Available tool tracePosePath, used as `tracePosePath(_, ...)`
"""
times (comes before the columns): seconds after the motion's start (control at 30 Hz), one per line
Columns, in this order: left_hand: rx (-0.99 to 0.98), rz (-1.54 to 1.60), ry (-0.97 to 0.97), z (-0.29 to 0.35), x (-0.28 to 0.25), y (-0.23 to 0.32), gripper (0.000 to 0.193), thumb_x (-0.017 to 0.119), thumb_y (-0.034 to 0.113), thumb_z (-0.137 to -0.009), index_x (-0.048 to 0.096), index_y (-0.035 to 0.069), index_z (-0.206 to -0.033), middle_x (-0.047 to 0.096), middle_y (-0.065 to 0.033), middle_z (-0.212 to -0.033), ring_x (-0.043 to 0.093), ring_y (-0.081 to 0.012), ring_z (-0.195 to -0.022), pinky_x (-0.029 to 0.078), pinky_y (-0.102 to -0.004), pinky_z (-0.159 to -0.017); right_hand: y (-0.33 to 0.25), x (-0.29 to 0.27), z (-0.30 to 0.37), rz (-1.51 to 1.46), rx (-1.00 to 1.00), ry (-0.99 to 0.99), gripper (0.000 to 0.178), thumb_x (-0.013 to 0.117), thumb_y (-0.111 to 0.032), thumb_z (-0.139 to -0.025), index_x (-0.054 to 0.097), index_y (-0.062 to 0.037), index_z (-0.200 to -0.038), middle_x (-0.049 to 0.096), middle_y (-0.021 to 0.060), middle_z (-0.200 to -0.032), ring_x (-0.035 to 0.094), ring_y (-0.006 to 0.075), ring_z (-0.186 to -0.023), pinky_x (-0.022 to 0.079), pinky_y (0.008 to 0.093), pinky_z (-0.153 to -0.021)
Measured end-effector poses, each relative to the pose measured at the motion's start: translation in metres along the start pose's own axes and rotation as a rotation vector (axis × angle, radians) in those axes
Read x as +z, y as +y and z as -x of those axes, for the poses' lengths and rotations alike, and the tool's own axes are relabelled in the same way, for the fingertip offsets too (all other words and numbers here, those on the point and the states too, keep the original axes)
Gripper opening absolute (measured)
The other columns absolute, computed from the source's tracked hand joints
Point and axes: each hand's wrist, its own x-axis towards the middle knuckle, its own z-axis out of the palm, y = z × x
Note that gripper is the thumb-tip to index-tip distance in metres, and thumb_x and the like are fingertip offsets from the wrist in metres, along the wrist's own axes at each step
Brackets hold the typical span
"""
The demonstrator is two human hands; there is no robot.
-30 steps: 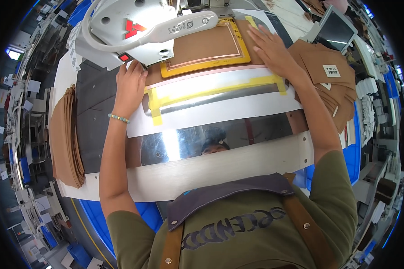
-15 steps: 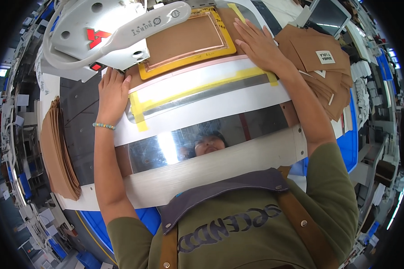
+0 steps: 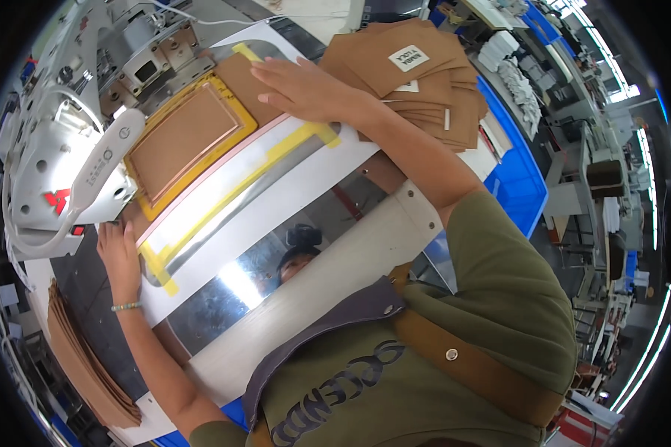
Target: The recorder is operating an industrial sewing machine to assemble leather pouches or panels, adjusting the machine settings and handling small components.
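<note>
A flat brown panel (image 3: 238, 83) lies on the work surface, partly beneath a yellow rectangular frame (image 3: 240, 123) that rings its middle part. My left hand (image 3: 119, 257) rests at the panel's near-left end, beside the white machine head (image 3: 33, 186), fingers extended. At the far-right end my right hand (image 3: 302, 89) lies flat over the panel's edge, its fingers stretched out and its thumb apart. Neither hand grips anything. Along the panel's near edge runs a pink strip (image 3: 205, 179), with a white sheet (image 3: 216, 194) bordered by yellow tape (image 3: 235, 195) nearer me.
Brown labelled pieces (image 3: 425, 82) are piled to the right, near a blue bin (image 3: 518, 182). More brown panels (image 3: 89, 365) stand stacked at the left. A shiny metal plate (image 3: 276, 261) lies before me. A grey-white handle (image 3: 101, 167) juts from the machine.
The whole view has turned, showing more of the room on the right. Both hands stay at the two ends of the brown panel, and the yellow frame remains over it.
</note>
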Motion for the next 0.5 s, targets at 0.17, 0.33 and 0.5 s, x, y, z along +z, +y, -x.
tracePosePath(0.17, -0.017, 0.117, 0.006, 0.0, -0.012, 0.001, 0.041, 0.047, 0.029, -0.107, 0.058, -0.009, -0.116, 0.052, -0.0266, -0.139, 0.045, -0.0437, -0.134, 0.032, -0.0537, -0.111, 0.04, -0.113, 0.032, 0.051, -0.006, 0.296, 0.034, 0.062, -0.03, -0.098, 0.071, -0.0086, -0.123, 0.072, 0.01, -0.123, 0.067, 0.0302, -0.114, 0.052, 0.0357, -0.096)
tracePosePath(0.33, -0.103, 0.202, -0.133, -0.003, -0.019, 0.001, 0.04, 0.056, 0.026, -0.104, 0.057, -0.011, -0.119, 0.055, -0.0275, -0.137, 0.048, -0.0427, -0.132, 0.037, -0.0476, -0.111, 0.11, -0.145, 0.074, 0.076, 0.323, -0.015, 0.031, 0.069, -0.02, -0.09, 0.072, -0.0072, -0.117, 0.073, 0.0116, -0.114, 0.068, 0.0302, -0.106, 0.052, 0.0378, -0.092)
tracePosePath(0.5, -0.143, 0.281, 0.134, 0.002, -0.026, -0.005, 0.053, 0.061, 0.033, -0.102, 0.057, -0.006, -0.137, 0.053, -0.0251, -0.146, 0.047, -0.0385, -0.139, 0.034, -0.0424, -0.118, 0.143, -0.132, 0.077, 0.068, 0.181, -0.082, 0.014, 0.073, -0.017, -0.084, 0.064, -0.0067, -0.088, 0.065, 0.0085, -0.091, 0.062, 0.0263, -0.092, 0.048, 0.0387, -0.081)
